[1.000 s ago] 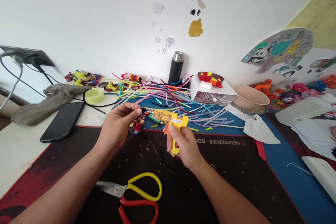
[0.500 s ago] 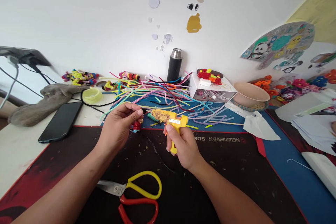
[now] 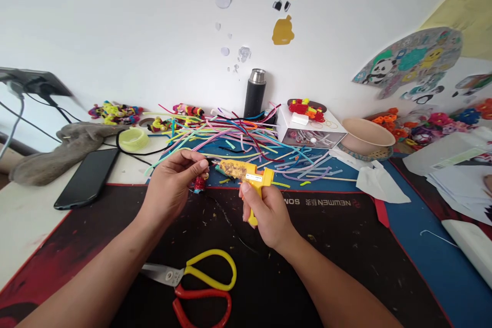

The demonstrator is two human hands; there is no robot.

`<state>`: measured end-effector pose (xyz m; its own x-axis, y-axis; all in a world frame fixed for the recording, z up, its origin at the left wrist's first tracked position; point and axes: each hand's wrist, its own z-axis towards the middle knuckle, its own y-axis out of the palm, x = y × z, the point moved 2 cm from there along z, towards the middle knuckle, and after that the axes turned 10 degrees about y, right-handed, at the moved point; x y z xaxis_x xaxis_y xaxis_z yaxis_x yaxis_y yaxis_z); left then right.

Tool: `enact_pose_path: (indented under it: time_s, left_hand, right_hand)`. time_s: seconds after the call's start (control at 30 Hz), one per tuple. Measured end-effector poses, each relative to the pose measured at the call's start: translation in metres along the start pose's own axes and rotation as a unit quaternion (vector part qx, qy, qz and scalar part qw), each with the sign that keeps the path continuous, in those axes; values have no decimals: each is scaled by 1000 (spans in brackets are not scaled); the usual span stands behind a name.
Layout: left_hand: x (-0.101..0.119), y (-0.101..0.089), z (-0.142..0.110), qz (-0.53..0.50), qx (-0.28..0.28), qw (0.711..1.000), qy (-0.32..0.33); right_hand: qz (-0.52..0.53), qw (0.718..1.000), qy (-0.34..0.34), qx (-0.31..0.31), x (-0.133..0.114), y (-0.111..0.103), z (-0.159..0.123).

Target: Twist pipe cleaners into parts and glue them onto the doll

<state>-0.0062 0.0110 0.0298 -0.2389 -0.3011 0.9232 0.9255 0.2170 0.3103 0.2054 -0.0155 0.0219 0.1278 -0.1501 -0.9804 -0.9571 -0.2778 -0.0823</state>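
My right hand [image 3: 271,210] is wrapped round the handle of a yellow hot glue gun [image 3: 238,169], whose front is stained brown. The gun's nozzle points left, at the fingertips of my left hand [image 3: 175,179]. Thumb and forefinger there pinch a small black piece [image 3: 210,162], mostly hidden, right at the nozzle tip. Just below those fingers shows a glittery red piece with a blue end [image 3: 199,184]; whether the hand also holds it I cannot tell. Scissors [image 3: 200,282] with one yellow and one red handle lie on the dark mat [image 3: 269,287] near me.
Behind my hands spreads a heap of coloured pipe cleaners [image 3: 230,133]. A black flask [image 3: 255,95], a white box [image 3: 311,130] and a beige bowl [image 3: 367,138] stand by the wall. A phone [image 3: 86,179] and a yellow-green tape roll [image 3: 133,140] lie at left.
Almost nothing differs. The view has shifted very slightly, and both hands hold nearly the same pose, with the nozzle still at the black piece.
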Motion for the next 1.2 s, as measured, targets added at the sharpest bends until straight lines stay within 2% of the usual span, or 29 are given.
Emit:
enact_pose_path:
  time_s: [1.2]
  left_hand:
    - [1,0,1,-21,16,1000,-7]
  right_hand:
    - [-28,1000,-3,7,-2,0,-2]
